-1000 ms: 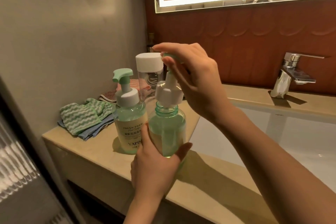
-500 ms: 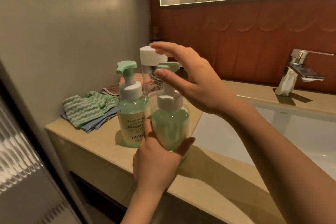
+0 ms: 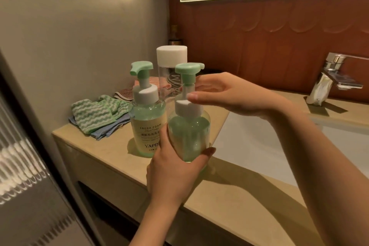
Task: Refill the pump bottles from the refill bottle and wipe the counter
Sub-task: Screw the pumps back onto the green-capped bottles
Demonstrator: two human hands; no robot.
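Fingers [image 3: 162, 142] of the left hand [image 3: 173, 168] wrap the pump bottle [image 3: 188, 136], hiding its base. The right hand [image 3: 229, 94] brackets the white collar [image 3: 188, 107], grip unclear. Refill bottle [image 3: 171, 70] stands half-covered just beyond the right fingertips.

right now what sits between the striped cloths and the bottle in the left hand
The labelled pump bottle stands on the counter between the striped cloths and the held bottle that the left hand grips, as the head view shows.
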